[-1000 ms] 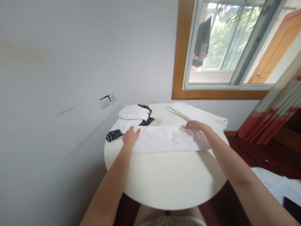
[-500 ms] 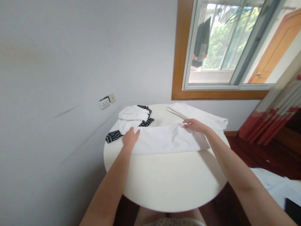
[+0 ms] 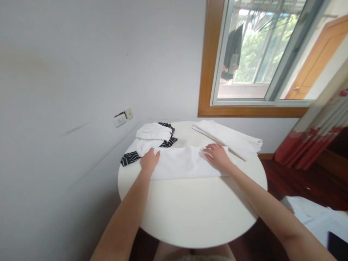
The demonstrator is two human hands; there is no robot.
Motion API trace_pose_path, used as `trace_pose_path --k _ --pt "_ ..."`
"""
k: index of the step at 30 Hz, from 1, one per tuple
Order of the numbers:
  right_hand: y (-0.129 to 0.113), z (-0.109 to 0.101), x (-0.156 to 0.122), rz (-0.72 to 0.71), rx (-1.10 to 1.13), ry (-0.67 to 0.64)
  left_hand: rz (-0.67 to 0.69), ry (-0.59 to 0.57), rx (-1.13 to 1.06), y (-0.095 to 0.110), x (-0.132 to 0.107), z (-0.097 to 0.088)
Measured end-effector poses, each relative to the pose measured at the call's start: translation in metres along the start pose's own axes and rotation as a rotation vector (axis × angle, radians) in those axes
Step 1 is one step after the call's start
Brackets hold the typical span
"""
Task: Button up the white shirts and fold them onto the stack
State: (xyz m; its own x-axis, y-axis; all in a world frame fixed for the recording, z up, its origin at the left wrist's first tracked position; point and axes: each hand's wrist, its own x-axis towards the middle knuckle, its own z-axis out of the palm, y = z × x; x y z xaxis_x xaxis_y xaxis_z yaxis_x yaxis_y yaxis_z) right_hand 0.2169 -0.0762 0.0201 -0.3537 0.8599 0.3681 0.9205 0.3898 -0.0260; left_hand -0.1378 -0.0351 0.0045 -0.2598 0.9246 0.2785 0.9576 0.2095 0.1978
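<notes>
A folded white cloth (image 3: 185, 164) lies across the middle of a round white table (image 3: 190, 214). My left hand (image 3: 150, 160) rests flat on the cloth's left end, fingers stretched out. My right hand (image 3: 216, 156) lies palm down on its right part, fingers spread and pressing the fabric. Neither hand holds anything.
A crumpled white and black-striped garment (image 3: 152, 139) sits at the table's back left. Another folded white cloth (image 3: 231, 138) lies at the back right, near the window. A wall socket (image 3: 123, 116) is on the wall to the left. Red curtain and papers are at the right.
My right hand has come down from the cloth's far edge and moved left, now lying flat on the cloth; the cloth's right end now looks shorter. My left hand stayed put.
</notes>
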Motion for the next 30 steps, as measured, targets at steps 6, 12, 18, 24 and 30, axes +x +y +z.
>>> trace_pose_path --k 6,12,18,24,30 --pt "-0.013 0.028 -0.009 0.116 0.099 -0.246 -0.017 0.036 -0.04 -0.004 0.001 -0.002" --pt "0.0 0.035 -0.009 0.237 0.055 -0.183 -0.034 0.032 -0.028 -0.002 -0.002 -0.005" --pt "0.016 0.032 -0.013 0.35 -0.058 -0.08 0.044 0.108 0.025 0.004 -0.009 -0.019" --pt "0.027 0.022 -0.013 0.335 -0.123 0.107 0.615 0.295 -0.101 0.058 -0.037 -0.042" --pt "0.045 0.037 -0.018 0.406 -0.078 -0.05 1.017 -0.122 -0.257 0.104 -0.058 -0.004"
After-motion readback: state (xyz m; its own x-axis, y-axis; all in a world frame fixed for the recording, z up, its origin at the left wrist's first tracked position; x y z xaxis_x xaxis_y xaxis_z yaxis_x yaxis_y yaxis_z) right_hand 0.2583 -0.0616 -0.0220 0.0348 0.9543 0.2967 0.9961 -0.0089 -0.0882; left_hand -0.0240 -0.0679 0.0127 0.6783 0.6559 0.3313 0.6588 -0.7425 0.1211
